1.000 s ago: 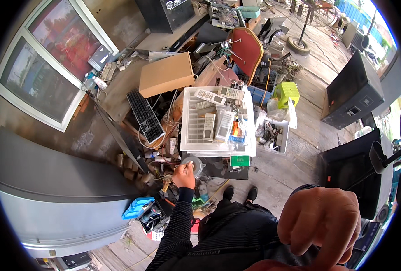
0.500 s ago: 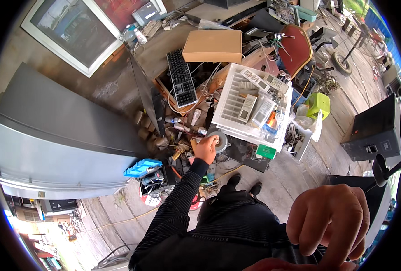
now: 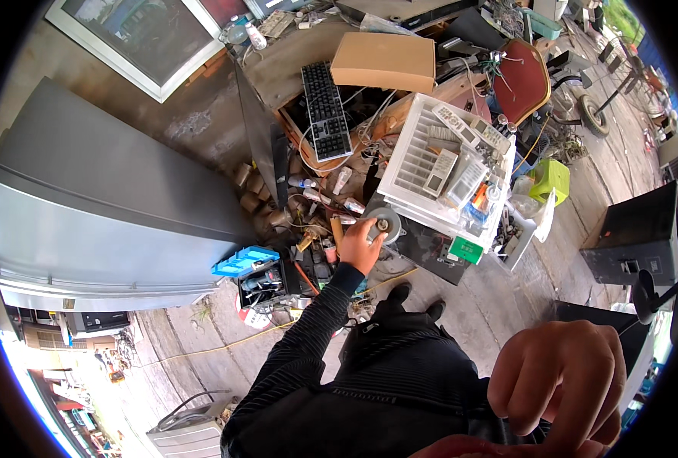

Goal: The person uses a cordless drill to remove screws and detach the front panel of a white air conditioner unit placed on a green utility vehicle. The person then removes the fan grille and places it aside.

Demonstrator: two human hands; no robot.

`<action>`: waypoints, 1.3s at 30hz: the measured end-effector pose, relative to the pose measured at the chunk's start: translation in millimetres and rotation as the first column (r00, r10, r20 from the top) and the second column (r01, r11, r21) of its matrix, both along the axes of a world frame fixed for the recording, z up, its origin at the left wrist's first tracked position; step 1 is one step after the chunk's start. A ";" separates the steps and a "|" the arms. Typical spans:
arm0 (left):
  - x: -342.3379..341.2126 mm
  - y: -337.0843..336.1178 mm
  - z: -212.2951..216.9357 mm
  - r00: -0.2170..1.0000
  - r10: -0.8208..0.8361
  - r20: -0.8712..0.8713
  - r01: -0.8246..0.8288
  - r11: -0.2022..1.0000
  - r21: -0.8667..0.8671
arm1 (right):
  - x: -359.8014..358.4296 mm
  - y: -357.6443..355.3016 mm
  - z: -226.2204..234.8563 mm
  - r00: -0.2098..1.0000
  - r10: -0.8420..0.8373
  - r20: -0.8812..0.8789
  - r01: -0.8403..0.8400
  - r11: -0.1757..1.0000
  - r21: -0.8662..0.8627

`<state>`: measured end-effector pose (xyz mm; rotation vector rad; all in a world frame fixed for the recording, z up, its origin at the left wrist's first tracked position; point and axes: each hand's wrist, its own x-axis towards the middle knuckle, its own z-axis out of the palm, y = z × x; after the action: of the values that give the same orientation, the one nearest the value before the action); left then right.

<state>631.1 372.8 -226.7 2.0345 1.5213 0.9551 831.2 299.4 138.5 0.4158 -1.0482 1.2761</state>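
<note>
My left hand [image 3: 359, 249] reaches forward from the lower middle. Its fingers and thumb close on the near left rim of a grey round part with a hub at its centre [image 3: 385, 216]. That part sits beside a flat dark panel [image 3: 423, 248], at the near left corner of a white slatted tray [image 3: 405, 191]. What lies under the part is hidden. Close to the camera at the lower right, my right hand [image 3: 556, 382] is closed with its fingers curled. Whatever its fingertips may hold cannot be seen.
Remote controls [image 3: 440, 172] and plastic bags fill the tray. A green box [image 3: 466, 250] lies at its near edge. Left are a blue-lidded toolbox [image 3: 246, 262] and a grey refrigerator [image 3: 102, 206]. Behind lie a black keyboard [image 3: 327, 111] and a cardboard box [image 3: 385, 61]. Black speakers [image 3: 631, 237] stand right.
My left hand's fingers have shifted from the middle of the grey round part to its rim, uncovering the hub. The whole view has shifted slightly. My right hand stays nearly still.
</note>
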 end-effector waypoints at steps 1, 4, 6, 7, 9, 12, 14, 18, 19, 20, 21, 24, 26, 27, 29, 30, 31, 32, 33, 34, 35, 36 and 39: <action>-2.3 0.0 -1.0 1.000 0.012 -0.008 -0.012 1.000 0.005 | 1.6 2.3 1.7 0.998 0.056 0.028 -0.056 0.998 0.004; -3.4 -5.4 -2.8 0.999 0.030 -0.031 -0.030 1.000 -0.003 | 11.8 3.2 5.2 0.974 0.194 0.120 -0.192 0.981 -0.031; -8.7 -6.3 -6.0 0.996 0.088 0.010 -0.087 0.991 -0.105 | 16.4 -4.2 0.0 0.954 0.255 0.160 -0.234 0.962 -0.141; -10.0 -9.1 -8.8 0.997 0.065 0.041 -0.060 0.991 -0.118 | 18.3 -12.8 1.2 0.950 0.255 0.180 -0.213 0.952 -0.221; -14.4 -4.4 -7.6 0.996 0.061 0.058 -0.052 0.988 -0.148 | 13.2 -15.5 -7.8 0.986 0.085 0.142 -0.063 0.987 -0.151; -21.9 -11.5 -7.4 0.991 0.104 0.083 -0.082 0.969 -0.231 | 19.2 -12.4 -6.7 0.981 0.106 0.163 -0.074 0.979 -0.192; -23.3 -12.6 -23.1 0.995 0.079 0.066 -0.064 0.976 -0.209 | 7.1 -24.0 -10.8 0.997 -0.020 0.070 0.034 0.977 -0.208; -22.3 -14.0 -20.8 0.994 0.060 0.088 -0.037 0.970 -0.241 | 6.0 -7.4 -15.6 0.996 0.055 0.067 -0.055 0.998 -0.006; -21.9 -13.1 -20.8 0.996 0.057 0.074 -0.037 0.969 -0.245 | 7.9 -6.0 -15.8 0.993 0.080 0.090 -0.081 0.997 0.006; -21.3 -12.3 -20.6 0.997 0.054 0.061 -0.037 0.968 -0.249 | 10.0 -12.9 -15.8 0.993 0.064 0.096 -0.059 0.997 -0.059; -20.2 -11.9 -18.4 0.997 0.050 0.054 -0.035 0.967 -0.252 | 11.7 -18.8 -15.1 0.994 0.048 0.101 -0.035 0.992 -0.125; -17.0 -10.9 -11.1 0.998 0.038 0.040 -0.026 0.963 -0.269 | 5.3 -28.2 -19.7 0.987 -0.137 0.078 0.144 0.985 -0.093; -16.4 -10.3 -8.2 0.999 0.033 0.036 -0.020 0.955 -0.295 | 13.1 -33.0 -24.1 0.981 -0.134 0.140 0.150 0.982 -0.111; -19.3 -13.1 -8.9 0.998 0.043 0.037 -0.030 0.953 -0.303 | 22.0 -37.1 -28.8 0.978 -0.095 0.184 0.120 0.985 -0.127; -20.5 -13.2 -9.9 0.998 0.038 0.050 -0.019 0.947 -0.322 | 34.8 -44.4 -34.0 0.959 -0.038 0.281 0.087 0.983 -0.164; -20.7 -13.5 -12.0 0.998 0.041 0.055 -0.020 0.944 -0.330 | 34.1 -48.2 -42.4 0.948 -0.078 0.308 0.142 0.971 -0.190; -21.4 -14.3 -15.3 0.997 0.047 0.061 -0.024 0.940 -0.339 | 33.4 -51.1 -50.6 0.934 -0.111 0.339 0.192 0.958 -0.214; -22.4 -15.3 -17.6 0.996 0.055 0.066 -0.028 0.937 -0.349 | 32.4 -53.1 -58.6 0.918 -0.139 0.372 0.237 0.943 -0.234; -20.5 -15.1 -16.8 0.997 0.046 0.066 -0.019 0.931 -0.365 | 37.2 -57.0 -70.9 0.887 -0.157 0.434 0.278 0.932 -0.233; -19.4 -14.3 -14.9 0.997 0.046 0.060 -0.019 0.925 -0.380 | 41.1 -66.6 -84.9 0.850 -0.161 0.501 0.336 0.898 -0.283; -17.8 -13.8 -13.1 0.997 0.045 0.055 -0.020 0.919 -0.394 | 48.7 -75.7 -97.0 0.787 -0.136 0.602 0.385 0.871 -0.306; -18.0 -14.0 -11.9 0.998 0.045 0.052 -0.021 0.921 -0.390 | 52.3 -85.2 -102.1 0.715 -0.074 0.695 0.449 0.811 -0.375; -12.8 -12.1 6.2 0.999 0.051 0.010 -0.041 0.897 -0.441 | 52.9 -103.5 -123.5 0.588 -0.034 0.808 0.597 0.692 -0.405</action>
<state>618.3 360.8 -220.5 1.6645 1.6064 0.5742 884.2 195.8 15.0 -0.9463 -1.1840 1.3682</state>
